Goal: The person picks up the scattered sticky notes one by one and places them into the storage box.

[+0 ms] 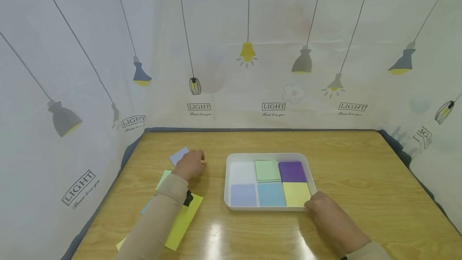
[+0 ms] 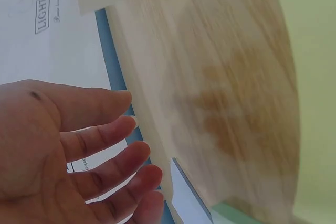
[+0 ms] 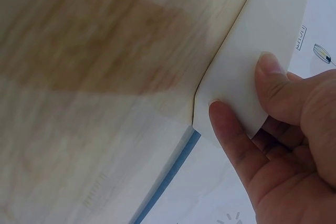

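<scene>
My left hand (image 1: 190, 164) hovers over the left part of the table, its fingers loosely bent and nothing between them in the left wrist view. Just beyond it lies a lilac paper square (image 1: 178, 156). My right hand (image 1: 333, 220) holds the near right corner of a white tray (image 1: 265, 208), thumb and forefinger against its outer wall in the right wrist view. Inside the tray are a light green stack (image 1: 268, 171), a purple square (image 1: 292, 171), a lilac square (image 1: 243, 195), a blue square (image 1: 271, 194) and a yellow square (image 1: 296, 194). Its back left spot shows bare white.
Under and beside my left forearm lie a light green square (image 1: 162, 179), a partly hidden blue piece (image 1: 146, 207) and yellow paper (image 1: 184, 224). A black clip-like item (image 1: 188, 198) shows by the left wrist. Printed curtains (image 1: 231, 119) surround the wooden table (image 1: 343, 159).
</scene>
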`<state>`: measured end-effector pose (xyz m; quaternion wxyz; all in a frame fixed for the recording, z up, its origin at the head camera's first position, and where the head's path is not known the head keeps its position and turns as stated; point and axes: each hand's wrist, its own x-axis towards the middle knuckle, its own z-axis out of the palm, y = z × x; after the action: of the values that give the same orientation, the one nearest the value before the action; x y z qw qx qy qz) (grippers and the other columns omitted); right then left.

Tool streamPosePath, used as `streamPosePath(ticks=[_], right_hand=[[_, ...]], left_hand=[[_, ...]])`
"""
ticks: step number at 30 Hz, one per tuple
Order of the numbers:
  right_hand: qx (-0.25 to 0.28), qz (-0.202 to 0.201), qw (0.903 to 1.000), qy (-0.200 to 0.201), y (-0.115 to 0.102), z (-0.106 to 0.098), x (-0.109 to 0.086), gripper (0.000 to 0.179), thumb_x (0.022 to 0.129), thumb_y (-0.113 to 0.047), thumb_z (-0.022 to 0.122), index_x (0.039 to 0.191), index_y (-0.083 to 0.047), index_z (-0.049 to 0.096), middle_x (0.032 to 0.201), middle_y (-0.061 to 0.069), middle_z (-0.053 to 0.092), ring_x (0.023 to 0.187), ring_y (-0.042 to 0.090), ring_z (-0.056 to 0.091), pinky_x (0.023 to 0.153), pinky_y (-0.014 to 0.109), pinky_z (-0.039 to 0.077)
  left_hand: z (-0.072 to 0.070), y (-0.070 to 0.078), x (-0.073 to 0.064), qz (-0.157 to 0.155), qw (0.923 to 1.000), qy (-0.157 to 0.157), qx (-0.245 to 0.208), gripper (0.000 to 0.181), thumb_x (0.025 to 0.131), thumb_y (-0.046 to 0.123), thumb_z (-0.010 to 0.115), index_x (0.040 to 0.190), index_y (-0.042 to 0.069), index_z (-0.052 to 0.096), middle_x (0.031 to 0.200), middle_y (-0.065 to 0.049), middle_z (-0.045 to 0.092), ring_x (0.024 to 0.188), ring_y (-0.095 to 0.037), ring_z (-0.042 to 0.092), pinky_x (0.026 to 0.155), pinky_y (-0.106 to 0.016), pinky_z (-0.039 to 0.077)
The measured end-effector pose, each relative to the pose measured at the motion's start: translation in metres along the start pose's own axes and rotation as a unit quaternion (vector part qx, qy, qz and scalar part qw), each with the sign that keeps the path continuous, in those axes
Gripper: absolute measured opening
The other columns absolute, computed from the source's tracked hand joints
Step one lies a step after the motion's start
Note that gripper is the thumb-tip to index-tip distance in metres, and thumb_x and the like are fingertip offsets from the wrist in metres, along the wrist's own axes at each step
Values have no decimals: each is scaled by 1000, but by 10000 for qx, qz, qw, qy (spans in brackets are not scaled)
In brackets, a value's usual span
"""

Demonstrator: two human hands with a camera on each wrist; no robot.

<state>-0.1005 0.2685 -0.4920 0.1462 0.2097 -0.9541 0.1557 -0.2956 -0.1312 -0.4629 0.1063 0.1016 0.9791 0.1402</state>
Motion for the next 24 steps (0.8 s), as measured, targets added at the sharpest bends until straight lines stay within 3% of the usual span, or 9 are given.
streamPosePath(ticks=[5, 14, 19, 24], right_hand=[[-40, 36, 10000, -62, -3, -2, 1, 19, 83, -4, 77, 71, -16, 69, 70, -13, 52, 71, 1, 46, 63, 23, 48], [-67, 224, 9992, -339, -4, -5, 2, 19, 85, -5, 76, 71, -17, 69, 70, -11, 53, 71, 2, 45, 62, 23, 48], [-106, 173, 9995, -251, -4, -3, 1, 19, 84, -4, 77, 71, -16, 69, 70, -11, 53, 70, 2, 46, 62, 23, 48], [-164, 146, 9997, -120, -3, -2, 1, 20, 83, -3, 77, 70, -15, 68, 69, -11, 52, 70, 2, 46, 62, 23, 48]], left_hand=[[-5, -13, 1, 35, 9999, 130, 16, 31, 98, 19, 59, 124, 1, 61, 125, -22, 62, 114, -38, 61, 94, -52, 53], [-17, -34, 5, -383, 9992, 101, -66, 37, 100, 24, 57, 129, 1, 58, 130, -24, 58, 116, -42, 59, 92, -57, 52], [-16, -53, 15, -356, 9992, 124, -114, 43, 99, 26, 58, 133, 0, 56, 134, -27, 56, 120, -45, 56, 96, -60, 50], [-18, -62, 20, -431, 9989, 94, -171, 47, 97, 24, 59, 137, 0, 54, 135, -26, 55, 122, -45, 55, 97, -60, 49]])
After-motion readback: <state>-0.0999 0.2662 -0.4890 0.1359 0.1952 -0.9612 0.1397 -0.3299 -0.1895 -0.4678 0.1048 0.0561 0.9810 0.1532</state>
